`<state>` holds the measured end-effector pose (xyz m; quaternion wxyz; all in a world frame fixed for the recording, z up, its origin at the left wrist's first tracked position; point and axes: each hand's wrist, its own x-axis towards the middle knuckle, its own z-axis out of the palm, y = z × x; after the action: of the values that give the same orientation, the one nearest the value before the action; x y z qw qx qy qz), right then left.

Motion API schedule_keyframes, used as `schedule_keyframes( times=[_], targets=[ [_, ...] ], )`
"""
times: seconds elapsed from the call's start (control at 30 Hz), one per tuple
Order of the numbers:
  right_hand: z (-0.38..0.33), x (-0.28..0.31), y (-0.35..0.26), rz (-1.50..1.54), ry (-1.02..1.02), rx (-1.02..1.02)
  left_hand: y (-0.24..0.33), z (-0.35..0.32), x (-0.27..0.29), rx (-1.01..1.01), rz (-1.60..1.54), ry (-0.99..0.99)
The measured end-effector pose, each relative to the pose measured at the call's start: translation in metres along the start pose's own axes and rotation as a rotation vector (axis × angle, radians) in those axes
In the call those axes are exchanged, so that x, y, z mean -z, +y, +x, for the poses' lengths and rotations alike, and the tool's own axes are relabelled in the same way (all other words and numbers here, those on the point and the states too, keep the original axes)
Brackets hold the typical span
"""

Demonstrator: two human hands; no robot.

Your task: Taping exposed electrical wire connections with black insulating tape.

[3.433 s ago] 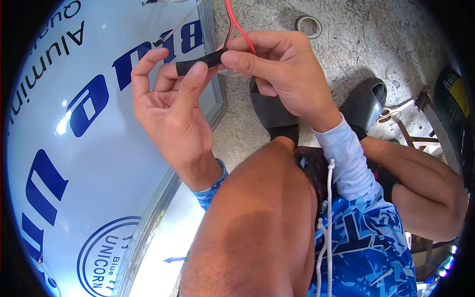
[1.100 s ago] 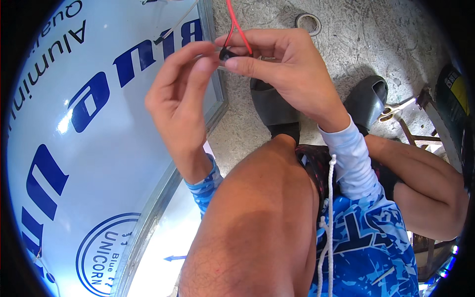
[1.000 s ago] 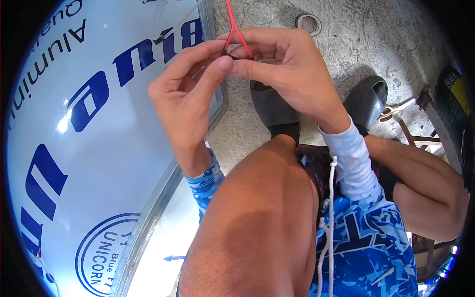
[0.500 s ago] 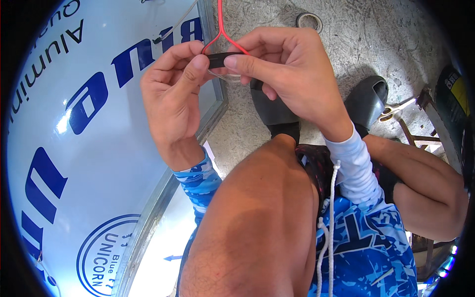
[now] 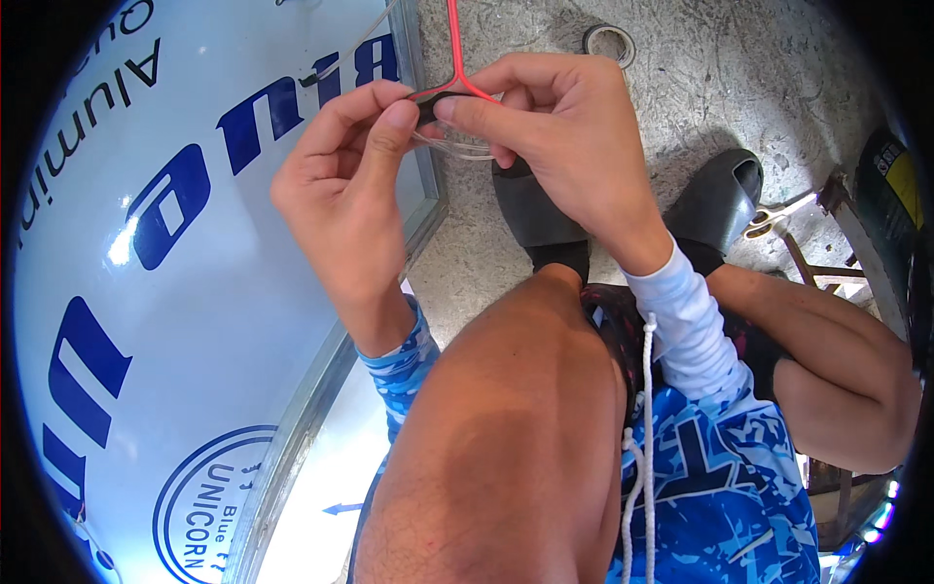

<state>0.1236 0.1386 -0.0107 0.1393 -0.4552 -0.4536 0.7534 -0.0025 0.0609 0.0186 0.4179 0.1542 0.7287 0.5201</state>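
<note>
A short strip of black tape is pinched between my two hands near the top of the head view. My left hand closes thumb and fingers on its left end. At its other end, my right hand grips it under the thumb. A red wire comes down from above and forks at the tape, one branch running toward each hand. Just below the tape, thin clear wires loop between my fingers. My fingertips hide where the wires meet the tape.
At left lies a big white sign panel with blue lettering and a metal frame. On the concrete floor rests a tape roll. Scissors lie beyond my right shoe, near metal scraps.
The black strip, flat and straight before, is now bent and more covered by my fingers. The red wire's fork has shifted right, and my left hand has tilted slightly.
</note>
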Motion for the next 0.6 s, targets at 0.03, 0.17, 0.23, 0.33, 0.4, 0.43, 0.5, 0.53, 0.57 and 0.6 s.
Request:
schedule_keyframes(
  times=[0.03,0.17,0.23,0.33,0.4,0.43,0.5,0.53,0.57,0.6],
  targets=[
    [0.001,0.000,0.001,0.011,-0.001,0.002,0.000,-0.002,-0.004,-0.085,0.120,0.044],
    [0.007,-0.001,0.004,-0.017,0.033,0.000,-0.007,-0.006,-0.016,-0.409,0.457,0.132],
    [0.010,-0.002,0.007,-0.011,0.048,0.008,-0.012,-0.005,-0.019,-0.505,0.546,0.160],
    [0.011,-0.004,0.010,-0.007,0.066,0.031,-0.021,-0.002,-0.023,-0.635,0.644,0.208],
    [0.012,-0.004,0.013,-0.005,0.102,0.049,-0.026,0.001,-0.024,-0.671,0.642,0.234],
    [0.011,-0.003,0.014,-0.005,0.101,0.047,-0.028,0.002,-0.025,-0.698,0.683,0.238],
    [0.012,-0.003,0.016,-0.021,0.116,0.060,-0.033,0.005,-0.025,-0.727,0.726,0.241],
    [0.013,-0.002,0.016,-0.022,0.117,0.062,-0.035,0.006,-0.025,-0.756,0.719,0.233],
    [0.014,-0.002,0.017,-0.005,0.114,0.057,-0.036,0.006,-0.026,-0.770,0.696,0.220],
    [0.015,-0.001,0.017,-0.004,0.120,0.030,-0.037,0.006,-0.025,-0.783,0.712,0.223]
  ],
)
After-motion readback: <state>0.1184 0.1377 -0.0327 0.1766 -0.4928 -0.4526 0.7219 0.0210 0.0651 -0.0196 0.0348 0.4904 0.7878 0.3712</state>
